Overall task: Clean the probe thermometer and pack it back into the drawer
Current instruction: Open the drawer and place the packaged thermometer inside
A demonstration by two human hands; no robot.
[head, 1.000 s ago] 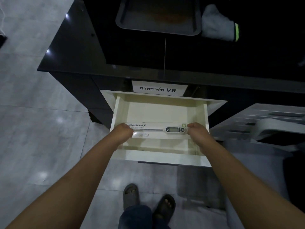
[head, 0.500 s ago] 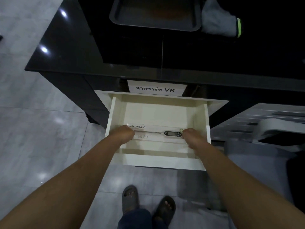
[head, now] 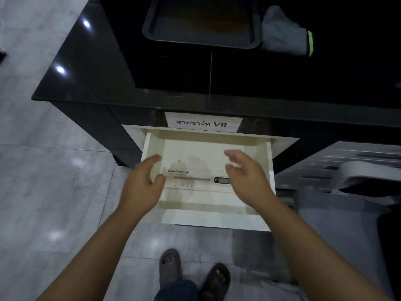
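Observation:
The probe thermometer (head: 201, 180) lies flat in its clear package on the floor of the open cream drawer (head: 214, 222), its dark display end toward the right. My left hand (head: 142, 185) hovers open over the package's left end, fingers spread. Above the display end, my right hand (head: 246, 177) is also open, palm turned inward. Neither hand holds anything. The drawer sticks out from a black counter (head: 91, 68) under a white label (head: 204, 122).
A dark baking tray (head: 201, 20) and a grey cloth (head: 284, 33) with a green edge sit on the black counter. A grey chair (head: 347, 179) stands close on the right. My sandalled feet (head: 191, 270) are on the tiled floor below the drawer.
Both hands have let go of the packaged thermometer and lifted off it with fingers spread. The package now rests on the drawer floor.

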